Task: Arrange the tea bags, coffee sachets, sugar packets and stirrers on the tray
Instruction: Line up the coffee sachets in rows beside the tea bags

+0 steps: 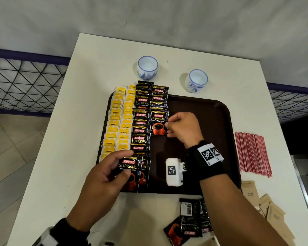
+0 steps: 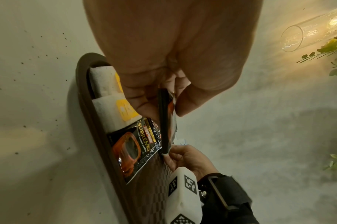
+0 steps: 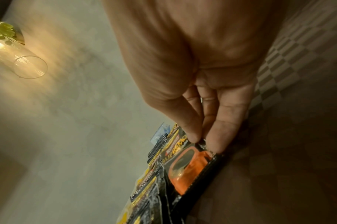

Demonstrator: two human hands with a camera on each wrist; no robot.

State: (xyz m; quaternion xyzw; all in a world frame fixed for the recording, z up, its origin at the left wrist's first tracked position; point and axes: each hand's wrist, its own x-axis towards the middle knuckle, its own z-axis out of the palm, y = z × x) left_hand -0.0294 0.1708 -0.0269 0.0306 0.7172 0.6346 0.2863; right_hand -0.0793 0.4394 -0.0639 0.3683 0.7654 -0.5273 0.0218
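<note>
Left hand grips sachets at tray near-left corner. Right hand pinches sachet edge mid-tray. Tray right half bare; stirrers on counter beyond right rim.

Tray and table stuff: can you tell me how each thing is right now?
Tray: left side filled, right side bare.
Tea bags: lined up on the tray.
Coffee packets: overlapping rows on the tray.
Left hand: holds a few coffee packets.
Right hand: pinches one packet's edge.
Stirrers: heaped on the table.
Cups: upright, empty.
</note>
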